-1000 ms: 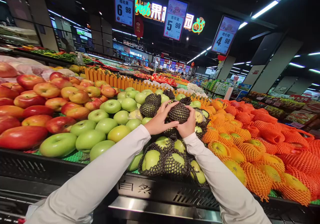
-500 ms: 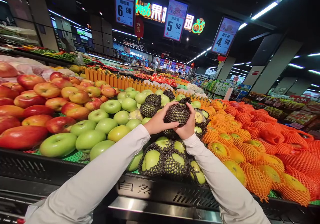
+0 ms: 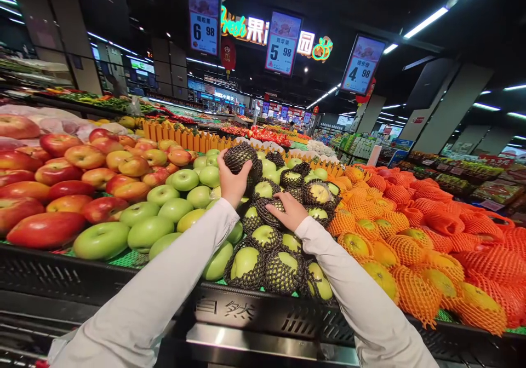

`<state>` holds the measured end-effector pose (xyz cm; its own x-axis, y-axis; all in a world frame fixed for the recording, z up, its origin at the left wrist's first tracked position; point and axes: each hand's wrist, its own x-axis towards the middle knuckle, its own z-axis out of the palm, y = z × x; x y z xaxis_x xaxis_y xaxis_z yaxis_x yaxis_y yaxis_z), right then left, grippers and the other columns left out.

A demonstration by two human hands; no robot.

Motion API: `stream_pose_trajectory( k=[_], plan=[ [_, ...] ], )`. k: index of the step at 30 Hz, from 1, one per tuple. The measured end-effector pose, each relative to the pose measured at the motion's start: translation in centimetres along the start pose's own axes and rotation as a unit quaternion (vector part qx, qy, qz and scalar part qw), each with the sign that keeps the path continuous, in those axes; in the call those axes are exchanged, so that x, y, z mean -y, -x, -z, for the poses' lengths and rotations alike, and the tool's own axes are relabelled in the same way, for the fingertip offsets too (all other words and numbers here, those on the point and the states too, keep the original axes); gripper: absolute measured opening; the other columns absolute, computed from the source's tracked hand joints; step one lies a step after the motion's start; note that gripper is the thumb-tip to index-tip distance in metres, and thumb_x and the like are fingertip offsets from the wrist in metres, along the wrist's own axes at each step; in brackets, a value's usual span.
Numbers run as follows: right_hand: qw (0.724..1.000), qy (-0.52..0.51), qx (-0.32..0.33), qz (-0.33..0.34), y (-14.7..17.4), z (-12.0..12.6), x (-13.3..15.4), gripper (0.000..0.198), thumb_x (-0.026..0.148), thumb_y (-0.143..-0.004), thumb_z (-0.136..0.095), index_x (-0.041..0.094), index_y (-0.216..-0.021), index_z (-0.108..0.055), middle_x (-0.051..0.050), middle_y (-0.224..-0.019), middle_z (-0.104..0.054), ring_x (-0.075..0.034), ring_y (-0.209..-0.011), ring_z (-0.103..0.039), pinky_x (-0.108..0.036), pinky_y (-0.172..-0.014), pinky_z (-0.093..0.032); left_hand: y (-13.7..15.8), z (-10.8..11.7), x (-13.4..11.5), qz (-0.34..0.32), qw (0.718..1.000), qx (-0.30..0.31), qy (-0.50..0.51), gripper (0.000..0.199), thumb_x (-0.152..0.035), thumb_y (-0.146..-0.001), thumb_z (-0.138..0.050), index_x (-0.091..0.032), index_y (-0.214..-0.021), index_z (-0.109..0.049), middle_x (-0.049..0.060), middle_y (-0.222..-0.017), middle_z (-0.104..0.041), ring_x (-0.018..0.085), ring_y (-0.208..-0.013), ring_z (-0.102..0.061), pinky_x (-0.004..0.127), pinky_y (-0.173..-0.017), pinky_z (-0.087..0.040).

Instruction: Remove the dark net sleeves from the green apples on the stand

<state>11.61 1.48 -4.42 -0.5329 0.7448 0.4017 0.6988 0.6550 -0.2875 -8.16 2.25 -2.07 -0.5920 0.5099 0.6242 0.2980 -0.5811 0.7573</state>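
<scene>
My left hand (image 3: 234, 179) is wrapped round a green apple in a black foam net (image 3: 239, 157), held over the left side of the netted pile. Dark mesh covers nearly all of this fruit, and another netted bundle shows just behind it. Lower and to the right, my right hand (image 3: 289, 210) has its thumb and fingers on a second netted apple (image 3: 265, 210) lying in the pile. Several more netted green apples (image 3: 282, 272) sit in front of and around it, green skin showing through. Bare green apples (image 3: 175, 209) lie to the left of my hands.
Red-yellow mangoes (image 3: 88, 179) are heaped at the far left. Oranges in orange nets (image 3: 417, 297) and fruit in red nets (image 3: 493, 269) fill the right. The black display edge (image 3: 263, 310) runs along the front, a low orange fence (image 3: 181, 138) behind. Price signs (image 3: 283, 45) hang overhead.
My hands were together round one netted apple and have parted. The left is now further left with a netted apple; the right has dropped slightly onto another in the pile.
</scene>
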Motion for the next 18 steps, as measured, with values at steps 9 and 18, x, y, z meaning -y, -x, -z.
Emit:
stream_pose_trajectory(
  k=[9,18],
  plan=[
    [1.0,0.022,0.019,-0.005,0.2,0.4,0.6,0.05,0.056,-0.097,-0.048,0.016,-0.127,-0.054,-0.014,-0.122,-0.059,-0.026,-0.113,-0.06,-0.039,-0.098,-0.045,-2.2,-3.7,-1.2,0.015,0.984,0.091,-0.154,0.07,-0.038,-0.078,-0.069,-0.024,-0.14,-0.039,0.014,-0.129,-0.052,0.029,-0.124,-0.054,0.044,-0.109,-0.042],
    [1.0,0.014,0.018,-0.006,0.1,0.3,0.5,0.051,0.057,-0.096,-0.048,0.016,-0.125,-0.055,-0.015,-0.121,-0.06,-0.029,-0.113,-0.06,-0.041,-0.096,-0.046,-5.6,-7.8,0.5,-0.057,0.893,0.249,-0.371,0.072,-0.054,-0.078,-0.064,-0.027,-0.142,-0.042,0.018,-0.122,-0.051,0.037,-0.101,-0.065,0.048,-0.09,-0.051]
  ],
)
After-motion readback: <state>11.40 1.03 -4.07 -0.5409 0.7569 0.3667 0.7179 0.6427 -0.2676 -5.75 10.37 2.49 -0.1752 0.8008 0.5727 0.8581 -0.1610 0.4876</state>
